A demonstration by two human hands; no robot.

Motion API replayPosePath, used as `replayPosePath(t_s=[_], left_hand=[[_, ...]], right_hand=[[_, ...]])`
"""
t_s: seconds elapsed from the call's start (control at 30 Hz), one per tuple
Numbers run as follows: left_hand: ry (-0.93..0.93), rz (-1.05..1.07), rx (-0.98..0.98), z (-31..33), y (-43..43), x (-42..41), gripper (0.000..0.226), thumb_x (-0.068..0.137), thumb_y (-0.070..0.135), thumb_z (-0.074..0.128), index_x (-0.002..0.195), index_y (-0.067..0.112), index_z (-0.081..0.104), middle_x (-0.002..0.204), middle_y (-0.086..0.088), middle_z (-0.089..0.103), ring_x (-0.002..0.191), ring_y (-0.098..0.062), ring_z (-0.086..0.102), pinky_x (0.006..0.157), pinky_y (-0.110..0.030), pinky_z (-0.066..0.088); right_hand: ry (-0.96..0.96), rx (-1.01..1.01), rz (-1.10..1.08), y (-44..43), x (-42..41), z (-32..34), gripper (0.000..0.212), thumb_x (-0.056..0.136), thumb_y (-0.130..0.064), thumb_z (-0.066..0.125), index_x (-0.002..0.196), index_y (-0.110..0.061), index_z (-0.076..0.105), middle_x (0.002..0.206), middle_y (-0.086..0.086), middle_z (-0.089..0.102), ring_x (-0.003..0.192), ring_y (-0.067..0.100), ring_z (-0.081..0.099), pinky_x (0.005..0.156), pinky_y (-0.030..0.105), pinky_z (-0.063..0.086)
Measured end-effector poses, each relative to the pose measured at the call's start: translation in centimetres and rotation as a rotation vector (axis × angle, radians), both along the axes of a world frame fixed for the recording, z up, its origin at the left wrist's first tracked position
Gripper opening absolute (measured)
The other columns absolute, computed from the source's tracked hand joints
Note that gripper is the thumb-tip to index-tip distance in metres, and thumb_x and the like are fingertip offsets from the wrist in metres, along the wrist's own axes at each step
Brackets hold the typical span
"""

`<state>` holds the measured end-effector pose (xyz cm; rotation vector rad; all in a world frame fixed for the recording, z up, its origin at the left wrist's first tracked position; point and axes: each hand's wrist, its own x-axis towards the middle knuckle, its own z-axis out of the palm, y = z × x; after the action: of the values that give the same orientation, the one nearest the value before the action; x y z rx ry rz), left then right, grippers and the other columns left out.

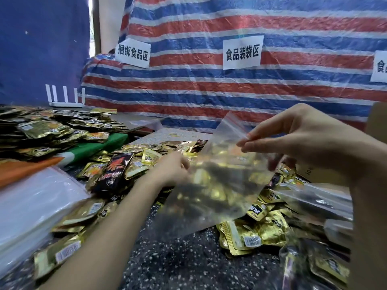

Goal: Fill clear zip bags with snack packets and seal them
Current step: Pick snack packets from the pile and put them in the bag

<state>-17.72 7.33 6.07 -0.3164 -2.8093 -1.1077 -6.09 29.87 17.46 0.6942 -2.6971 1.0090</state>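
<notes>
— What takes up most of the room from where you stand?

— A striped tarp [209, 86] in red, white and blue, hung behind the speckled table [188, 260]. Gold and black snack packets [257, 233] are heaped all over that table, and more are piled at the far left.

— Any bags about?

— A stack of clear bags [31, 206] lies flat at the near left edge. One clear zip bag [219, 185] hangs in the air over the heap, and the gold packets show through it.

— Who's got hold of it?

— The right hand [293, 139] pinches its top edge, by the red zip strip, between thumb and fingertips. The other fingers are loosely bent.

— And the other hand?

— The left hand [169, 170] is low among the packets, at the bag's left edge. It's blurred, so I can't tell whether its fingers grip anything.

— Anything small?

— Paper signs [243, 51] stuck on the tarp, and a white router [66, 100] at the back left.
</notes>
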Motion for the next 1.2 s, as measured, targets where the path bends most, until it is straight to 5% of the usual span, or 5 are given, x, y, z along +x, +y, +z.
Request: replayPosePath(t_s=[0.23, 0.53, 0.8, 1.03, 1.2], left_hand=[[0.196, 0.094, -0.514, -3.6, 1.5, -2.1, 0.049, 0.091, 0.023, 0.062, 0.136, 0.037, 0.047, 0.133, 0.001, 0.046, 0.127, -0.025, 0.039, 0.101, -0.045, 0.036], [0.135, 0.138, -0.213, -0.4, -0.5, -1.5, 0.019, 0.092, 0.029, 0.068, 0.107, 0.04, 0.073, 0.101, 0.016, 0.065, 0.097, -0.018, 0.063, 0.075, -0.035, 0.05], [0.225, 0.132, 0.357, 4.5, -2.1, 1.3, 0.009, 0.094, 0.012, 0.067, 0.089, 0.016, 0.073, 0.088, -0.007, 0.074, 0.066, -0.011, 0.07, 0.056, -0.027, 0.055], [0.562, 0.102, 0.893, 9.7, -1.2, 5.6, 0.003, 0.091, 0.013, 0.071, 0.089, 0.015, 0.072, 0.083, -0.002, 0.077, 0.072, -0.022, 0.076, 0.059, -0.037, 0.061], [0.764, 0.079, 0.871, 11.3, 0.2, 8.2, 0.006, 0.083, 0.021, 0.075, 0.077, 0.019, 0.075, 0.078, 0.002, 0.077, 0.074, -0.021, 0.075, 0.068, -0.046, 0.062]], right_hand=[[-0.021, 0.127, -0.073, -0.6, 0.1, 0.4, 0.036, 0.089, -0.006, 0.068, 0.08, -0.039, 0.08, 0.084, -0.011, 0.077, 0.081, 0.002, 0.069, 0.078, 0.031, 0.048], [-0.048, 0.093, -0.09, -1.0, -0.1, 0.2, 0.018, 0.085, -0.007, 0.074, 0.078, -0.024, 0.078, 0.083, -0.002, 0.076, 0.087, 0.017, 0.071, 0.089, 0.043, 0.055], [-0.048, 0.109, -0.075, -1.1, -0.3, 0.0, 0.02, 0.084, -0.01, 0.075, 0.077, -0.027, 0.08, 0.082, -0.006, 0.076, 0.086, 0.015, 0.07, 0.086, 0.038, 0.056], [-0.031, 0.14, -0.011, -1.8, -0.3, -0.1, 0.019, 0.082, -0.016, 0.077, 0.081, -0.034, 0.081, 0.083, -0.011, 0.076, 0.087, 0.011, 0.07, 0.091, 0.044, 0.057], [0.008, 0.128, 0.046, -2.4, -0.3, -0.3, 0.014, 0.082, -0.023, 0.079, 0.084, -0.036, 0.081, 0.088, -0.003, 0.077, 0.09, 0.022, 0.07, 0.09, 0.05, 0.056]])
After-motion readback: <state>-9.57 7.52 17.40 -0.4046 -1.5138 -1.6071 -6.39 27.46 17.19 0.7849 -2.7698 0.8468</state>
